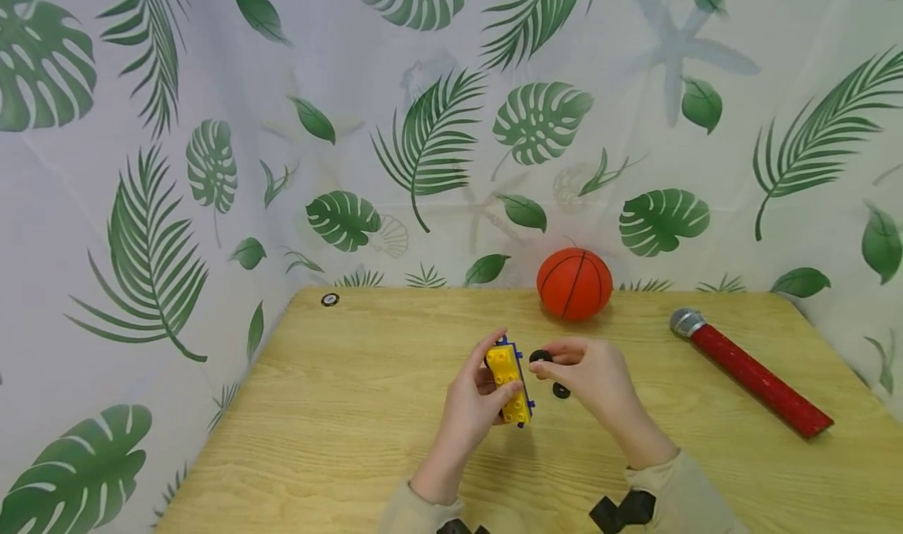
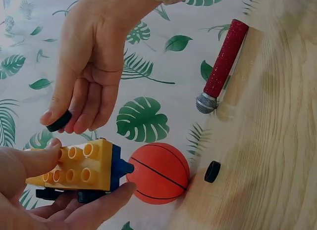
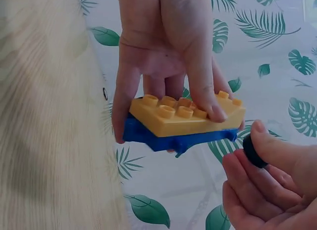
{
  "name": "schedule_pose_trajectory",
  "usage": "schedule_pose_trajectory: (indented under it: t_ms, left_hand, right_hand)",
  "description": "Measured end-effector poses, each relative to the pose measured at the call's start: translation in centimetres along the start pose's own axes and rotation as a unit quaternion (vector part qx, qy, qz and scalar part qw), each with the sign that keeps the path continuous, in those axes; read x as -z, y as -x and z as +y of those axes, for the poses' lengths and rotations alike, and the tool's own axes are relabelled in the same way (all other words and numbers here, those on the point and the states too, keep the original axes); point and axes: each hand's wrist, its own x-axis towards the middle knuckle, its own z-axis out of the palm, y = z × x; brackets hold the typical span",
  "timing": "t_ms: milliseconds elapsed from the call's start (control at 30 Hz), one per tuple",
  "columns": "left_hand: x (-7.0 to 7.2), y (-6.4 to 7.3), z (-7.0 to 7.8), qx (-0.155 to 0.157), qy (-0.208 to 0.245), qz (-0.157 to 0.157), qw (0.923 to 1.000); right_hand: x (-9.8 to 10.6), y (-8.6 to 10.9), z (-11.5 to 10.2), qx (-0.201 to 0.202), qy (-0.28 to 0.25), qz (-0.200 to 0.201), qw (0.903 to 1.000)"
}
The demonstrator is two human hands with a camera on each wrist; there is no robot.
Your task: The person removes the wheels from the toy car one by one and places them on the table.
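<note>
My left hand [image 1: 471,407] grips a toy car [image 1: 509,385] with a yellow studded top and a blue base, held above the table. Two black wheels sit on the car's underside in the left wrist view; the side facing my right hand shows bare blue axle pegs [image 3: 179,144]. Between thumb and fingers my right hand [image 1: 596,377] pinches a small black wheel [image 2: 59,121], a short gap away from the car. Another black wheel [image 1: 560,390] lies on the table just below the right hand.
An orange-red basketball [image 1: 574,284] stands at the table's back edge. To the right lies a red microphone [image 1: 758,377] with a silver head. A small black-and-white disc [image 1: 330,299] is at the back left of the wooden table [image 1: 317,440]. Leaf-patterned cloth hangs behind.
</note>
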Motion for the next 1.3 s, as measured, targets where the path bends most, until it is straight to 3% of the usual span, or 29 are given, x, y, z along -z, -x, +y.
schedule_pose_trajectory:
  t_ms: [200, 500, 733, 1067, 1300]
  left_hand:
    - [0.7, -0.1, 0.2, 0.023, 0.095, -0.021, 0.995]
    - [1.1, 0.0, 0.7, 0.031, 0.138, -0.027, 0.9896]
    - [1.2, 0.0, 0.8, 0.039, 0.152, -0.014, 0.9876]
    - [1.8, 0.0, 0.7, 0.043, 0.157, -0.009, 0.9866]
    - [2.0, -0.1, 0.6, 0.042, 0.154, -0.005, 0.9872]
  right_hand:
    - [0.5, -0.4, 0.8, -0.021, -0.053, -0.02, 0.9982]
    - [1.6, -0.7, 2.1, -0.027, -0.072, -0.025, 0.9967]
    - [3.0, -1.2, 3.8, -0.047, -0.097, -0.034, 0.9936]
    - [4.0, -2.3, 6.9, -0.041, -0.156, -0.048, 0.9858]
    - [4.1, -2.8, 9.5, -0.053, -0.213, -0.07, 0.9731]
